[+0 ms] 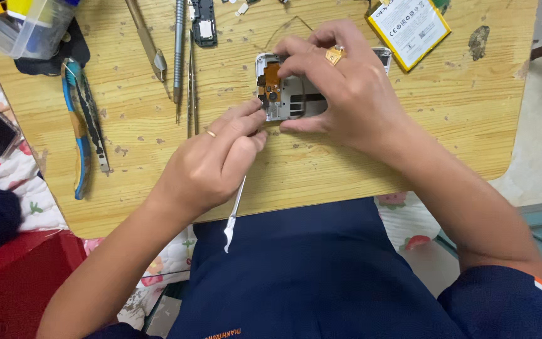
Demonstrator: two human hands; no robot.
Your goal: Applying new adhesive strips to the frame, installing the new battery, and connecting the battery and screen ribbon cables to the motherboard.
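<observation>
Two hands (283,119), one phone frame (286,94), one spudger (233,216)

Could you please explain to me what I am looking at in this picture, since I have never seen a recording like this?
There is one picture, taken by a camera on a person's head, looking down at their own two bare hands over a small wooden table.

The right hand steadies an opened phone frame, silver with an orange part inside. The left hand grips a thin white tool, its tip pointed toward the frame's edge; the tip itself is hidden.

On the table lie a flat phone battery with yellow edges, blue-handled pliers, tweezers, a slim grey screwdriver, another metal tool and a small dark phone part. A clear plastic box sits at the far left corner.
</observation>
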